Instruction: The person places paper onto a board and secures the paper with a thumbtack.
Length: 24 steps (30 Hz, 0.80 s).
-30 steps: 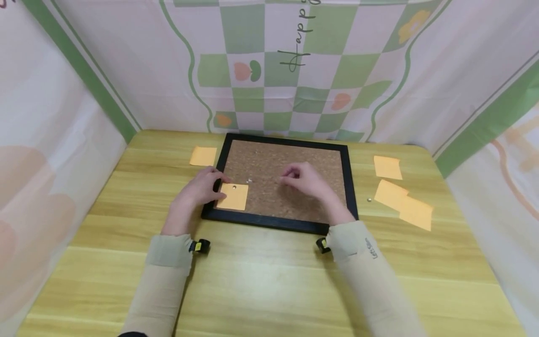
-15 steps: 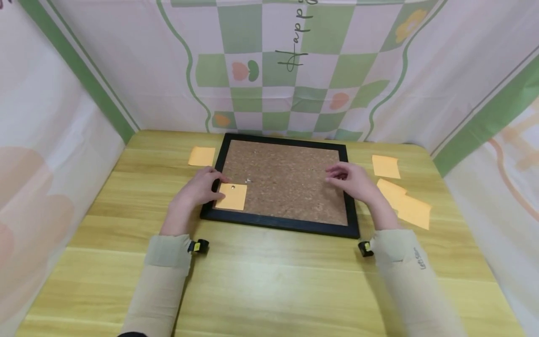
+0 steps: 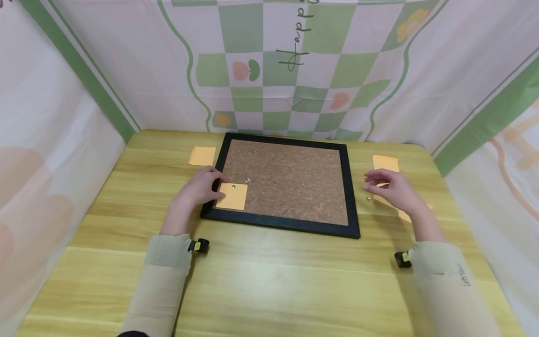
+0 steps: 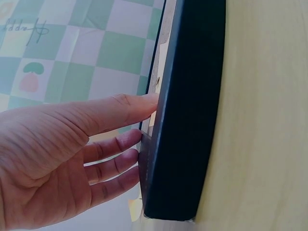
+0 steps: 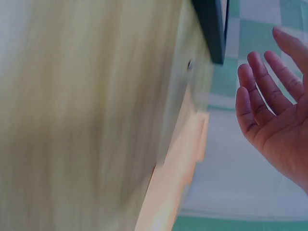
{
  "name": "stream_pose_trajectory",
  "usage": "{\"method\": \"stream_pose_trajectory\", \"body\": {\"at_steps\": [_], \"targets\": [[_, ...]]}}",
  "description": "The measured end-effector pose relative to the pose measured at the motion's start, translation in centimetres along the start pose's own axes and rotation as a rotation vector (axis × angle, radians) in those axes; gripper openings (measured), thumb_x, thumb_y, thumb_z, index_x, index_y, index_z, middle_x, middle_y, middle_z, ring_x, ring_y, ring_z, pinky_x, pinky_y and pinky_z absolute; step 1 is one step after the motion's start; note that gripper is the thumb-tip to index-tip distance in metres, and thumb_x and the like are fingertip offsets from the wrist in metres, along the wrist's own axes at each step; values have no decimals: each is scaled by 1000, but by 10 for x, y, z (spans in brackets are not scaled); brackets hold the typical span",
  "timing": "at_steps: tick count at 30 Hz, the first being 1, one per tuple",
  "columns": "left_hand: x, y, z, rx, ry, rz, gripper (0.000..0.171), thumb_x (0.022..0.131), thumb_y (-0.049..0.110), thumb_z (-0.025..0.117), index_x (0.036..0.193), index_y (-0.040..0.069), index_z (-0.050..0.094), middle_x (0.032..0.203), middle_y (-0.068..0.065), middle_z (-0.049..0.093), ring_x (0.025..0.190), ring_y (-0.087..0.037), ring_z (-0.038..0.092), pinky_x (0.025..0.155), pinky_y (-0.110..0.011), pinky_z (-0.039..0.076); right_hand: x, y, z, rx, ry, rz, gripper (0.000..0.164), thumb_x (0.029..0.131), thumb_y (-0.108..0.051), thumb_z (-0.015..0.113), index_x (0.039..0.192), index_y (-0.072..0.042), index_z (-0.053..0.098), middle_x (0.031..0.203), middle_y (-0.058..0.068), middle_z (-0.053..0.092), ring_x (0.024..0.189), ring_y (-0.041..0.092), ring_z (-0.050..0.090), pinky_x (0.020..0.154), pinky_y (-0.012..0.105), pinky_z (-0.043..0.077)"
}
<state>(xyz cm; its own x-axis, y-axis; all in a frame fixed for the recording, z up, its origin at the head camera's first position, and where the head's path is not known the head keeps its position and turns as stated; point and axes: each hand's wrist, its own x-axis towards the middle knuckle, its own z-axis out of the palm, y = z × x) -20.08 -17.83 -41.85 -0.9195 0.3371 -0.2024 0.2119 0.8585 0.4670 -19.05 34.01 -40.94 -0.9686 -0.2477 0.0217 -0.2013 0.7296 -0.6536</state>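
A cork board (image 3: 290, 182) in a black frame lies on the wooden table. An orange sticky note (image 3: 236, 199) sits at its lower left corner, with a thumbtack (image 3: 233, 186) in its upper part. My left hand (image 3: 195, 189) rests at the frame's left side, its thumb touching the note; in the left wrist view its fingers (image 4: 115, 180) lie against the frame's edge. My right hand (image 3: 393, 187), fingers loosely bent and holding nothing, hovers right of the board. Just below its fingertips a loose thumbtack (image 3: 368, 199) lies on the table.
Orange notes (image 5: 171, 163) lie under and behind my right hand, partly hidden by it in the head view. Another orange note (image 3: 202, 156) is left of the board. Small pale bits (image 3: 248, 180) show on the cork. A patterned curtain (image 3: 278, 70) stands behind the table.
My right hand has moved right, from over the middle of the cork to beside the loose thumbtack and notes. My left hand stays at the frame and note.
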Motion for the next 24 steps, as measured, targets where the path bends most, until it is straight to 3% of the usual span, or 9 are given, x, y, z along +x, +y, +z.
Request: {"method": "stream_pose_trajectory", "body": {"at_steps": [8, 12, 14, 16, 18, 21, 23, 24], "targets": [[0, 0, 0, -1, 2, -5, 41, 91, 24, 74, 130, 12, 64, 147, -20, 45, 138, -39, 41, 114, -54, 38, -21, 34, -20, -22, 47, 66, 48, 95, -20, 69, 131, 8, 56, 127, 29, 60, 92, -19, 49, 79, 1, 41], [0, 0, 0, -10, 6, -12, 42, 91, 25, 74, 130, 12, 64, 144, -17, 46, 136, -37, 42, 113, -52, 39, -33, 48, -30, -49, 65, 122, 53, 95, -27, 70, 135, 3, 54, 123, 3, 60, 95, -17, 45, 78, 4, 38], [0, 0, 0, -15, 9, -16, 42, 91, 25, 75, 130, 12, 64, 142, -16, 47, 134, -36, 43, 112, -52, 40, -38, 56, -34, -60, 72, 144, 55, 94, -28, 70, 136, 3, 53, 123, 1, 58, 97, -13, 46, 75, 5, 38], [1, 0, 0, -12, 10, -16, 43, 91, 25, 75, 130, 12, 64, 142, -16, 48, 134, -36, 44, 112, -51, 41, -42, 63, -38, -84, 71, 162, 57, 94, -28, 70, 138, 4, 51, 127, 8, 59, 103, 1, 52, 72, 5, 38], [1, 0, 0, -12, 10, -17, 43, 91, 25, 75, 130, 13, 64, 142, -16, 48, 134, -36, 44, 112, -51, 41, -45, 69, -40, -107, 72, 176, 59, 94, -28, 70, 138, 6, 50, 133, 22, 56, 110, 21, 55, 71, 6, 37], [0, 0, 0, -13, 11, -15, 43, 91, 25, 75, 130, 12, 64, 143, -17, 47, 135, -36, 43, 112, -52, 40, -49, 78, -42, -134, 71, 192, 60, 95, -27, 69, 137, 9, 49, 136, 34, 50, 116, 47, 48, 74, 12, 34], [0, 0, 0, -12, 14, -11, 43, 91, 24, 75, 130, 12, 64, 143, -18, 46, 135, -37, 43, 111, -52, 40, -51, 83, -42, -139, 72, 197, 59, 94, -26, 69, 136, 11, 49, 135, 36, 50, 115, 50, 48, 77, 15, 33], [0, -1, 1, -12, 15, -9, 43, 91, 24, 75, 130, 11, 64, 143, -18, 46, 135, -37, 43, 111, -52, 40, -52, 86, -42, -142, 74, 199, 59, 94, -26, 70, 136, 11, 50, 134, 37, 51, 113, 44, 51, 77, 16, 33]]}}
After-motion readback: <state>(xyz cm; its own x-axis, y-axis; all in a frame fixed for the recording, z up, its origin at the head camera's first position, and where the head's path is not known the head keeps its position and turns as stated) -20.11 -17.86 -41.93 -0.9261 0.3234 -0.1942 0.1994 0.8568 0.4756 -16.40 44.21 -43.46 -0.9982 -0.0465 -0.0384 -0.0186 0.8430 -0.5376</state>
